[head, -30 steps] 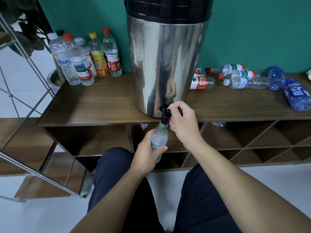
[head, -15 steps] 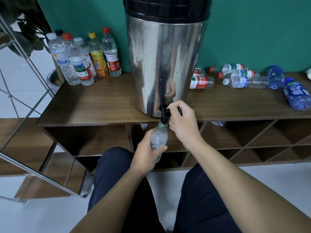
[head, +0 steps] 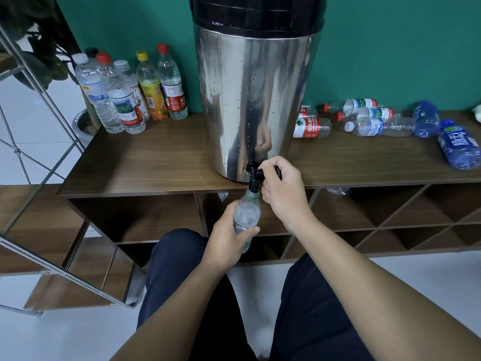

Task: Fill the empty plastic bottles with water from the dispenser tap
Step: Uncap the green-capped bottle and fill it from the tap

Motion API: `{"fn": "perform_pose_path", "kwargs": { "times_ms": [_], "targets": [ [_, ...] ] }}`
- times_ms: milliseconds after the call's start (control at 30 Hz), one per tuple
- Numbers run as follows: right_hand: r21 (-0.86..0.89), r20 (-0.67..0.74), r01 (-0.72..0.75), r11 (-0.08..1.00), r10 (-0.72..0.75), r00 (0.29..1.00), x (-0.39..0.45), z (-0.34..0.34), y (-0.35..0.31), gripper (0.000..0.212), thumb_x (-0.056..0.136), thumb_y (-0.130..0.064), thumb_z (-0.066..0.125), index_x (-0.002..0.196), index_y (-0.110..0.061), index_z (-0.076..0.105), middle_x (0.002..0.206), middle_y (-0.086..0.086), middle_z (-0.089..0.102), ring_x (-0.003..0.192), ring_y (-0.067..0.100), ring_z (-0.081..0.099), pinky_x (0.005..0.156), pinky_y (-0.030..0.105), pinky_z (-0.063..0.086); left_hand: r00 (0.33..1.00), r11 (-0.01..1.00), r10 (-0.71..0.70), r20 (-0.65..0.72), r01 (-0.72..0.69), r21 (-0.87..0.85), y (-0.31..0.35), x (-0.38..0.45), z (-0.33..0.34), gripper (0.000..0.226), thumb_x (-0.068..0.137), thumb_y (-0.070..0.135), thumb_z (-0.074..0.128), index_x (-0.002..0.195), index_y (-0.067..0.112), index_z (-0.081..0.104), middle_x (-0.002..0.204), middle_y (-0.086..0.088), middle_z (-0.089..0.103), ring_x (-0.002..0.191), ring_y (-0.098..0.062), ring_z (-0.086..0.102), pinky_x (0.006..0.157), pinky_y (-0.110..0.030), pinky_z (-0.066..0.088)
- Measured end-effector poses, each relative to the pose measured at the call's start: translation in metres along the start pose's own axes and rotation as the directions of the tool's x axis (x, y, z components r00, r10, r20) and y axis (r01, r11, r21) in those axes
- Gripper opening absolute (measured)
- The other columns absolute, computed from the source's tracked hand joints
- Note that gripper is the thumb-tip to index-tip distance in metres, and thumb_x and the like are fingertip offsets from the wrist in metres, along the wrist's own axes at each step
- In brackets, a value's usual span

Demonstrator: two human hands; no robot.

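A tall steel dispenser (head: 250, 105) with a black lid stands on the wooden cabinet top (head: 145, 160). Its black tap (head: 253, 175) juts out over the front edge. My left hand (head: 226, 238) grips a clear plastic bottle (head: 246, 216) upright, its open neck right under the spout. My right hand (head: 282, 191) is curled round the tap lever. Several empty bottles (head: 377, 123) lie on their sides to the right of the dispenser. Several capped bottles (head: 125, 97) stand upright at the back left.
Two blue bottles (head: 458, 147) lie at the far right of the cabinet top. Open shelf compartments (head: 390, 212) run below the top. A metal rack (head: 52, 178) leans at the left. My dark-trousered knees (head: 177, 256) sit close to the cabinet front.
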State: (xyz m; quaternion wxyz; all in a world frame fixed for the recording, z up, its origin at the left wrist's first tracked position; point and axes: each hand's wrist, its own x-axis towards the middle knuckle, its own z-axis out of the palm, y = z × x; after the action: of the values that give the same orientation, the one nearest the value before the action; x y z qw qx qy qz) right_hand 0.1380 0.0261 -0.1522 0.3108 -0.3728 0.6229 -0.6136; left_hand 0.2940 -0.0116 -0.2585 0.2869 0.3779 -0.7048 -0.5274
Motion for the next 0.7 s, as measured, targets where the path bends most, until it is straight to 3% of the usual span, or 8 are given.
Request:
{"fn": "perform_pose_path", "kwargs": {
  "times_ms": [233, 700],
  "targets": [
    [-0.008, -0.005, -0.009, 1.000, 0.009, 1.000, 0.0002, -0.0001, -0.0001, 0.019, 0.114, -0.025, 0.056, 0.104, -0.013, 0.066, 0.059, -0.012, 0.047, 0.054, 0.009, 0.041, 0.053, 0.029, 0.035, 1.000, 1.000, -0.004, 0.006, 0.004, 0.005, -0.0021, 0.0013, 0.0001, 0.070, 0.097, 0.018, 0.088, 0.156, 0.032, 0.055, 0.134, 0.022, 0.073, 0.128, 0.006, 0.065, 0.114, -0.025, 0.052],
    [-0.007, -0.003, -0.002, 1.000, 0.002, 1.000, 0.0005, -0.0004, 0.0005, 0.018, 0.114, -0.026, 0.057, 0.103, -0.015, 0.067, 0.061, -0.011, 0.048, 0.056, 0.009, 0.043, 0.054, 0.029, 0.037, 1.000, 1.000, -0.009, 0.018, 0.010, -0.005, -0.0044, 0.0027, 0.0003, 0.070, 0.097, 0.018, 0.088, 0.155, 0.035, 0.054, 0.135, 0.023, 0.072, 0.129, 0.008, 0.064, 0.112, -0.021, 0.051]
  ]
}}
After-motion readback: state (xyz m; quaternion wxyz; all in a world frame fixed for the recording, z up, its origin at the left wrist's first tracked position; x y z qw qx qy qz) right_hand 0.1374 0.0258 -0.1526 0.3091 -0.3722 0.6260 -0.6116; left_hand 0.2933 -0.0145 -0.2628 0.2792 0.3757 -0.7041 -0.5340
